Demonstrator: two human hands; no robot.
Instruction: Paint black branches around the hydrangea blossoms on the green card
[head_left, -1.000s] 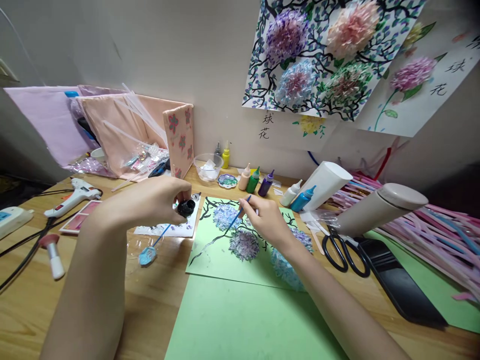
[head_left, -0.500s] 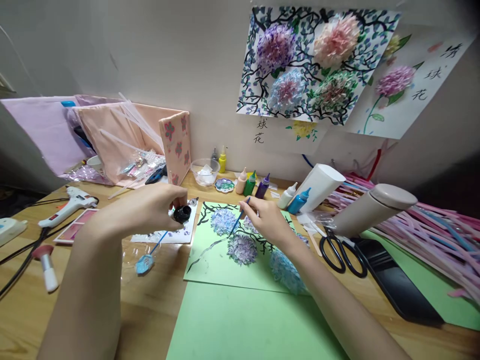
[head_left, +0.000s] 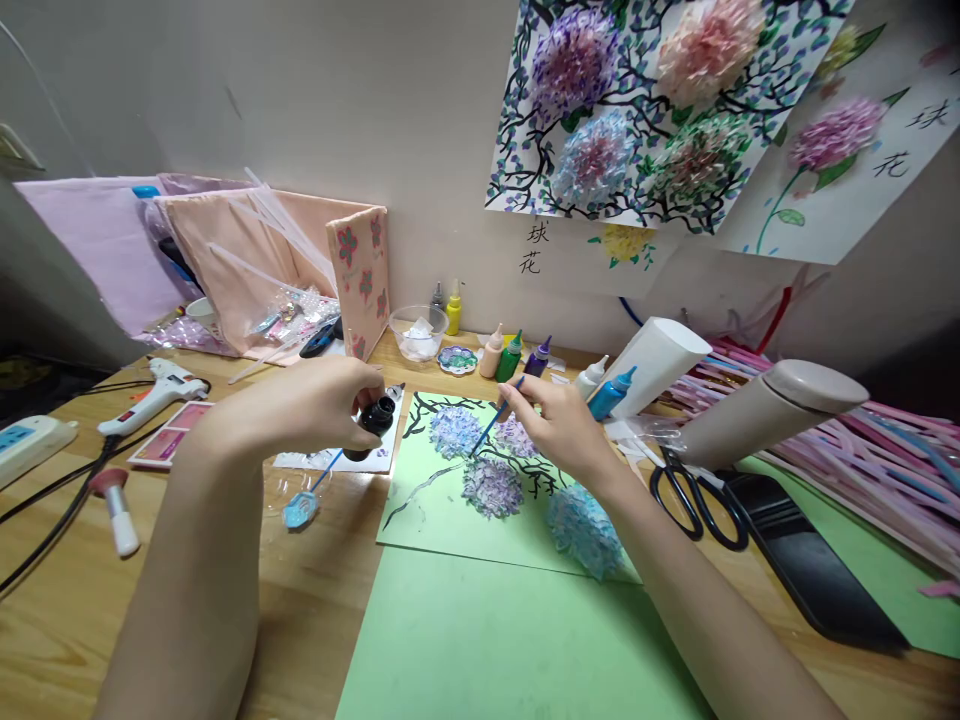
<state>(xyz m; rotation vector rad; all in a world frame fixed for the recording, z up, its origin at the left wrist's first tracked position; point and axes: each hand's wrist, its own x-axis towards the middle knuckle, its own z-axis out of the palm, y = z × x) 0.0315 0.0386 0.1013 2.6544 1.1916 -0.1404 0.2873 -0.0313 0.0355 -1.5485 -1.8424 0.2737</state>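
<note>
My left hand (head_left: pixel 337 400) grips a small open bottle of black ink (head_left: pixel 367 428) above a paint-spotted white paper (head_left: pixel 386 455). Pinched in the fingers of my right hand (head_left: pixel 559 425) is a thin blue paintbrush (head_left: pixel 495 420). Its tip meets the light green sheet (head_left: pixel 420 530) between the flower clusters. Black branches (head_left: pixel 431 484) run across that sheet. Raised clusters stand on it: a blue-violet one (head_left: pixel 455 431), a purple one (head_left: pixel 492 487) and a light blue one (head_left: pixel 583 530). My right hand and forearm hide part of the sheet.
Paint bottles (head_left: pixel 510 357) and a plastic bowl (head_left: pixel 418 334) line the wall. Scissors (head_left: pixel 697 505), a phone (head_left: pixel 814 560) and a tumbler (head_left: pixel 772 415) lie or stand at right. At left are a glue gun (head_left: pixel 154 400), a makeup brush (head_left: pixel 116 510) and a blue palette (head_left: pixel 300 510).
My left hand has tilted the ink bottle more upright, showing its body. The brush tip has moved slightly along the branch line to the right. The camera view has shifted a little.
</note>
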